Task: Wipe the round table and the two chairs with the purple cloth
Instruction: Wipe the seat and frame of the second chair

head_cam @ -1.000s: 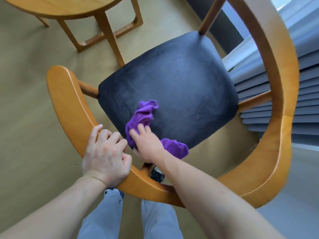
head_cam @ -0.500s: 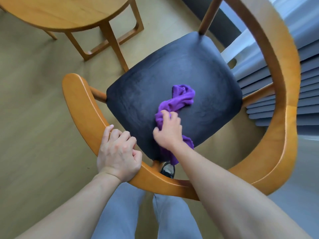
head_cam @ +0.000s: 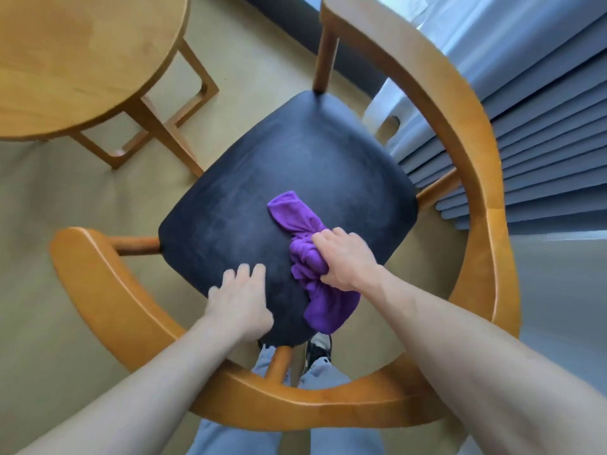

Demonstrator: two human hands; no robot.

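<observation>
Nearest the body, left hand (head_cam: 241,298) lies flat, fingers straight, on the near edge of the chair seat (head_cam: 262,198). Just right of it, right hand (head_cam: 346,257) clamps the bunched purple cloth (head_cam: 307,257) against the seat. Cloth's long axis runs near-right to far-left, its free end pointing at the unwiped far half; round tabletop (head_cam: 82,60) stands beyond, far left.

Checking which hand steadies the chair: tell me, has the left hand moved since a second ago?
Yes. The left hand has come off the wooden backrest and forward onto the black seat, fingers flat.
</observation>
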